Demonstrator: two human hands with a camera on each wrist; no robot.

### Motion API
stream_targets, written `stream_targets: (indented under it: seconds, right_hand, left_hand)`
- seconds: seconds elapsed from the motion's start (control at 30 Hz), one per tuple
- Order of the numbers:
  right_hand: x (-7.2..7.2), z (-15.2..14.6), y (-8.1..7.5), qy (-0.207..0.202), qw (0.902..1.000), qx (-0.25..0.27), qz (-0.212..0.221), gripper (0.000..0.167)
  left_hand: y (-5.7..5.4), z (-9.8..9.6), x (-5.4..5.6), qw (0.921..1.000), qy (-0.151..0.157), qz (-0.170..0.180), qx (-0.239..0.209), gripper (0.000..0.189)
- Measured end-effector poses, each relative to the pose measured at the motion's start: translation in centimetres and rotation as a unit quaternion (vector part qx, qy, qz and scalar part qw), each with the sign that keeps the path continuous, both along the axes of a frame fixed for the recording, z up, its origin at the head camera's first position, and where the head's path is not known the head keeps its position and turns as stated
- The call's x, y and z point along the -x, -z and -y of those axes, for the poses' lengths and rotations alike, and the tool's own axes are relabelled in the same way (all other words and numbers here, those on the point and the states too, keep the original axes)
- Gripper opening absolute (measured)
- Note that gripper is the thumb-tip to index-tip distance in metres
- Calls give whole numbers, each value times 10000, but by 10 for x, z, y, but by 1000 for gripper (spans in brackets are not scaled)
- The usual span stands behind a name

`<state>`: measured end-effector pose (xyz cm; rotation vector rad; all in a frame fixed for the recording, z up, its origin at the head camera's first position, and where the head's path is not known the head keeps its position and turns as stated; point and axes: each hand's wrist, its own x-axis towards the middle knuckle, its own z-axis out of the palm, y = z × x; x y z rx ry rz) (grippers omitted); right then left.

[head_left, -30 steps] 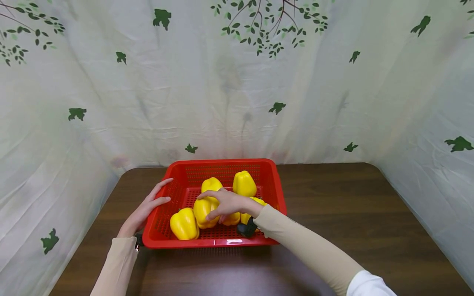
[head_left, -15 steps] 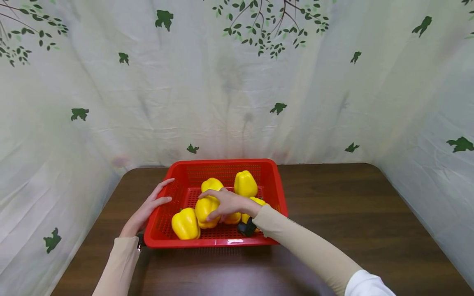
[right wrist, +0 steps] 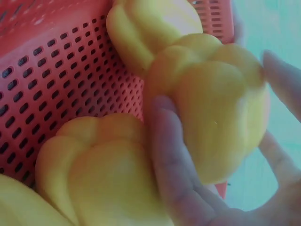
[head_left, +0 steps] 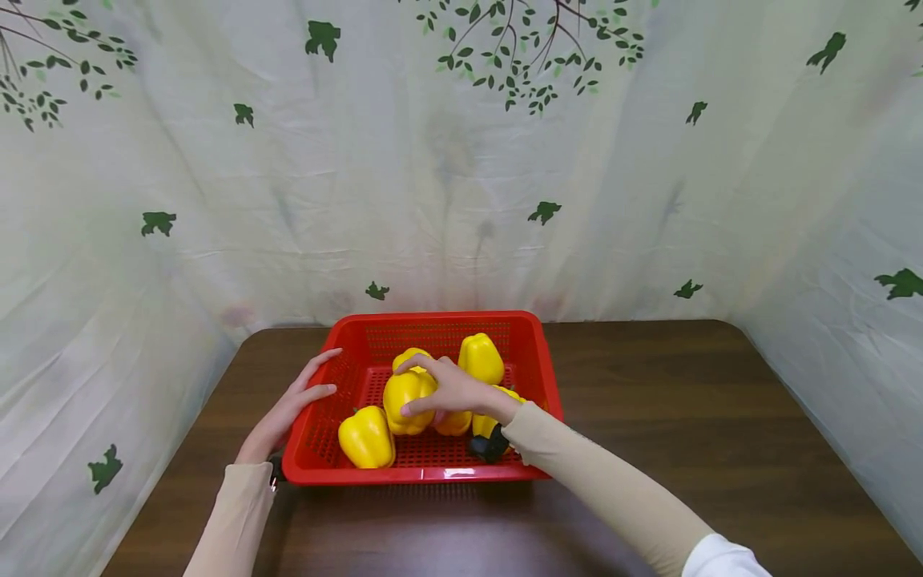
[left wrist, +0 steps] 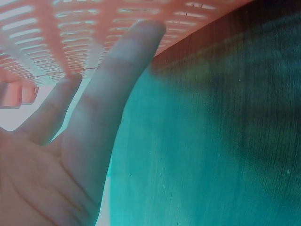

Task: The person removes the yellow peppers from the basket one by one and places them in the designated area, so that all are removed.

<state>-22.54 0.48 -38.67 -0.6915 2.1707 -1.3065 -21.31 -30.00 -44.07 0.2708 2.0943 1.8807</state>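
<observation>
A red plastic basket [head_left: 360, 477] holds several yellow bell peppers. My right hand [head_left: 457, 390] reaches in from the right and grips one yellow bell pepper [head_left: 405, 401] near the middle. In the right wrist view, fingers and thumb stand on opposite sides of that bell pepper [right wrist: 211, 113]; its blocky lobed end faces the camera. Along the basket's left side lies my left hand [head_left: 283, 413], its fingers extended at the rim. The left wrist view has those fingers [left wrist: 106, 89] against the slotted outer wall [left wrist: 75, 33]. My right hand and forearm partly cover other peppers.
Other yellow bell peppers lie in the basket, one at front left [head_left: 366, 437] and one at back right [head_left: 481, 359]. A black device [head_left: 489, 444] sits under my right wrist. The basket stands on a dark wooden table [head_left: 685, 417], with a leaf-print curtain [head_left: 613, 184] behind.
My right hand has risen slightly with the gripped bell pepper. The left hand stays at the basket's side. The whole head view has shifted a little.
</observation>
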Motion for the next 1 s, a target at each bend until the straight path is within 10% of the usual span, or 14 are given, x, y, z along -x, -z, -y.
stream_targets:
  seconds: [1.0]
  right_hand:
    - [3,-62,-26,290,9822,1705,735,54]
  left_hand:
    - [-1,-3,-3,9999,-36,-69,-127,61]
